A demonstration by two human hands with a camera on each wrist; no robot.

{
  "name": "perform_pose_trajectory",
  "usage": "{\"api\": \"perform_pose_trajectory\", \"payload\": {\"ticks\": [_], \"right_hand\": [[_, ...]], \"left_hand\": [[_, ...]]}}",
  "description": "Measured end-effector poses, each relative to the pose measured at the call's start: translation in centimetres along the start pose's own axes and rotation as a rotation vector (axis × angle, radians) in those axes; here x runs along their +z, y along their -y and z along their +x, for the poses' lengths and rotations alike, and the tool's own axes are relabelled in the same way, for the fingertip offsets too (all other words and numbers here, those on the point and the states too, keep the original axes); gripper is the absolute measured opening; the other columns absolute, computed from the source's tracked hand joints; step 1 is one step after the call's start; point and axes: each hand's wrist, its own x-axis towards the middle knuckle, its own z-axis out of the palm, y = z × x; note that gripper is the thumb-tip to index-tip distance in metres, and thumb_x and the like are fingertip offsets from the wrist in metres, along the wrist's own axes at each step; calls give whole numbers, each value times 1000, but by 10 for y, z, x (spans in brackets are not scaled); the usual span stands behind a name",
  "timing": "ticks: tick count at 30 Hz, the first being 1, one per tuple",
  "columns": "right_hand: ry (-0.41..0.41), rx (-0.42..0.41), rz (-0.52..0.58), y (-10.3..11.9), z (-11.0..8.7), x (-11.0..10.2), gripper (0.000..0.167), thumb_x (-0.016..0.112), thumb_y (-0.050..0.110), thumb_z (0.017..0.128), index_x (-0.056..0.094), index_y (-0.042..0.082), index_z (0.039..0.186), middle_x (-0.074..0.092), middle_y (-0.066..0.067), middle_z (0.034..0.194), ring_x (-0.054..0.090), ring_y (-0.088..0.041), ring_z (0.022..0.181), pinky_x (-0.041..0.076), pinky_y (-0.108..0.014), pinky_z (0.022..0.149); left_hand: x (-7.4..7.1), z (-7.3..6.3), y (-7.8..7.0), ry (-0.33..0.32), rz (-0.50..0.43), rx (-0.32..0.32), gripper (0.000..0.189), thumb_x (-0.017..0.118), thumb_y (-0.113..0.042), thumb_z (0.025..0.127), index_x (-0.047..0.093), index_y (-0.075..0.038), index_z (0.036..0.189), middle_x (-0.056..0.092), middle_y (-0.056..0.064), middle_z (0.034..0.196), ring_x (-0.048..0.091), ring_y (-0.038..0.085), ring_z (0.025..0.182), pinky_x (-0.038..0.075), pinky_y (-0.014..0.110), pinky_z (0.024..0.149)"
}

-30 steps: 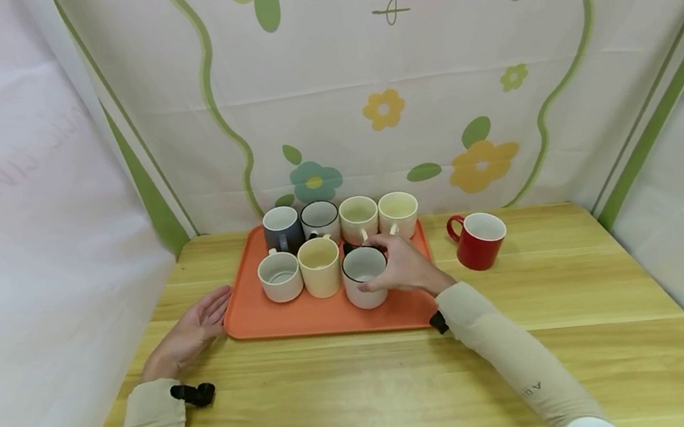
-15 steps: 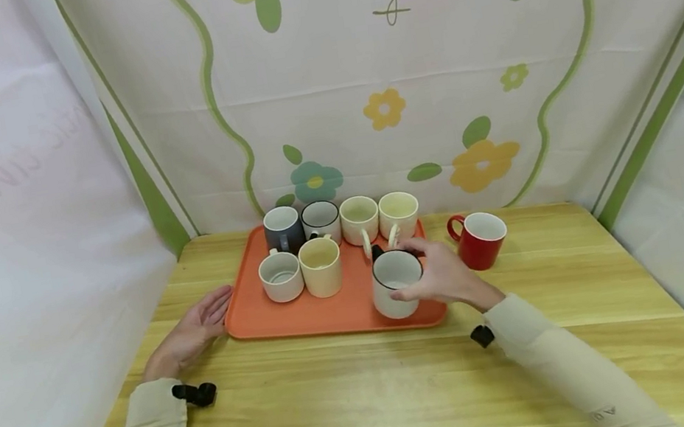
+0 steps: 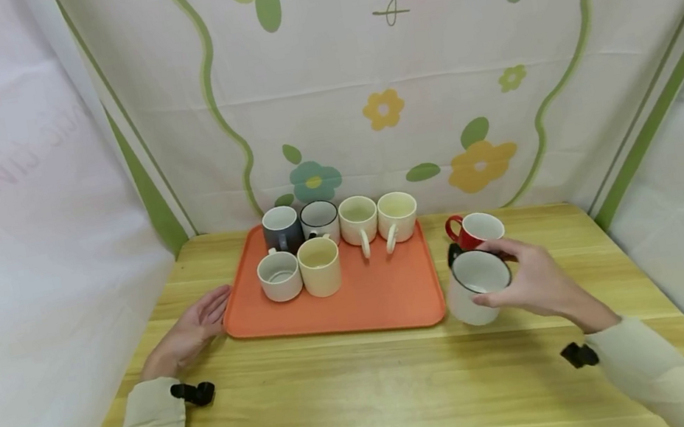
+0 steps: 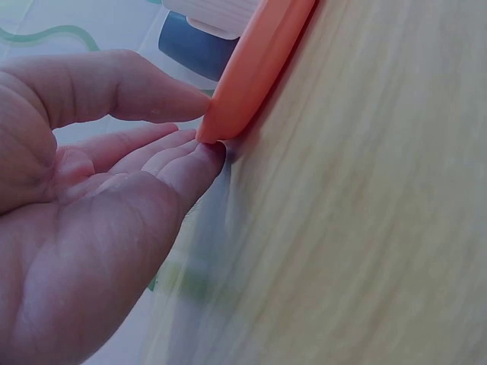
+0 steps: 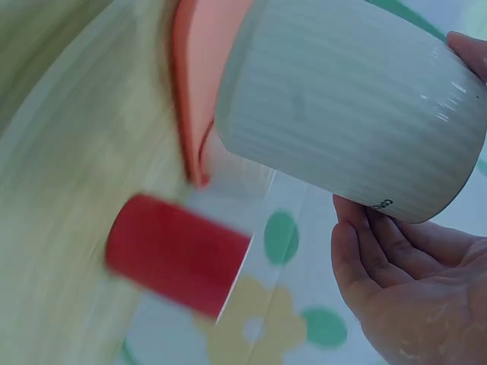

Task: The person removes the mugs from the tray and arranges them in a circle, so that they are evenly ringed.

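In the head view my right hand (image 3: 537,280) grips a white mug (image 3: 472,305) with a dark rim and black handle, fingers and thumb at its upper part. The mug is upright or nearly so, right of the orange tray (image 3: 362,300). Its ribbed side fills much of the right wrist view, where the red mug (image 5: 175,255) lies beyond it. My left hand (image 3: 191,331) touches the tray's left edge with fairly straight, relaxed fingers. Close up, the left wrist view shows the fingertips (image 4: 199,163) against the tray's rim.
On the tray stand a dark blue-grey mug (image 3: 282,234), a white dark-rimmed mug (image 3: 320,223), cream mugs (image 3: 360,224), a low whitish cup (image 3: 280,279) and a pale yellow mug (image 3: 321,273). A floral cloth (image 3: 328,126) hangs behind the wooden table (image 3: 346,407).
My right hand has carried the white dark-rimmed mug from the tray's front right over its right edge, to in front of the red mug. My left hand stays at the tray's left edge.
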Motion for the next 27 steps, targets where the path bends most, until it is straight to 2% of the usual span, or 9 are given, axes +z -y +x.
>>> {"api": "perform_pose_trajectory", "payload": {"ticks": [3,5,9,10,13,17,20,23,27], "right_hand": [[-14,46,-43,-11,-15,-16,76,100,42,69,67,12,132,75,-10,121,70,-31,108,55,-24,72],[-26,82,-69,-19,-23,-26,77,99,43,70,67,12,132,74,-11,121,68,-26,107,54,-23,72],[-59,130,-109,-38,-32,-44,76,98,43,72,66,9,132,74,-14,120,61,1,99,51,-21,68],[-65,145,-124,-43,-33,-48,76,97,44,72,66,9,133,74,-14,119,61,1,99,50,-21,68],[-82,159,-131,-59,-32,-59,73,96,42,75,66,7,131,74,-18,118,53,15,95,49,-20,66],[-103,177,-152,-79,-22,-73,70,95,43,77,67,8,130,74,-19,119,44,25,91,48,-20,66],[-107,191,-171,-92,-10,-81,74,94,45,77,66,7,134,73,-22,122,46,20,93,46,-19,66],[-104,201,-179,-104,6,-87,78,93,47,78,64,6,137,72,-25,127,53,7,98,46,-18,67],[-76,231,-178,-115,29,-93,80,90,53,80,61,7,140,70,-23,131,59,-11,102,47,-24,73]], "left_hand": [[0,-1,0,9,0,2,93,53,19,95,0,0,169,-2,23,178,-1,46,163,46,13,110],[0,-2,0,9,-5,4,93,53,20,94,0,0,169,-2,23,177,-1,46,163,46,13,110],[0,-2,0,10,-7,5,93,53,19,95,0,0,169,-3,23,178,-1,46,163,46,13,111],[0,-1,0,10,-7,5,93,53,19,95,0,0,169,-3,23,178,-1,46,163,46,13,111],[0,0,1,11,-10,1,93,54,19,95,0,0,169,-3,22,178,-1,45,163,47,14,110],[0,0,0,8,-3,0,94,54,19,95,0,0,169,-2,22,178,-1,45,163,47,13,110],[1,0,0,3,2,-1,93,55,18,95,1,0,169,-1,22,178,0,45,163,47,13,110],[3,0,-1,4,8,4,93,54,19,95,1,1,169,-2,24,177,0,46,162,47,13,110],[4,-1,-3,8,11,12,93,54,20,94,0,3,168,-3,26,176,-1,49,161,48,12,109]]}}
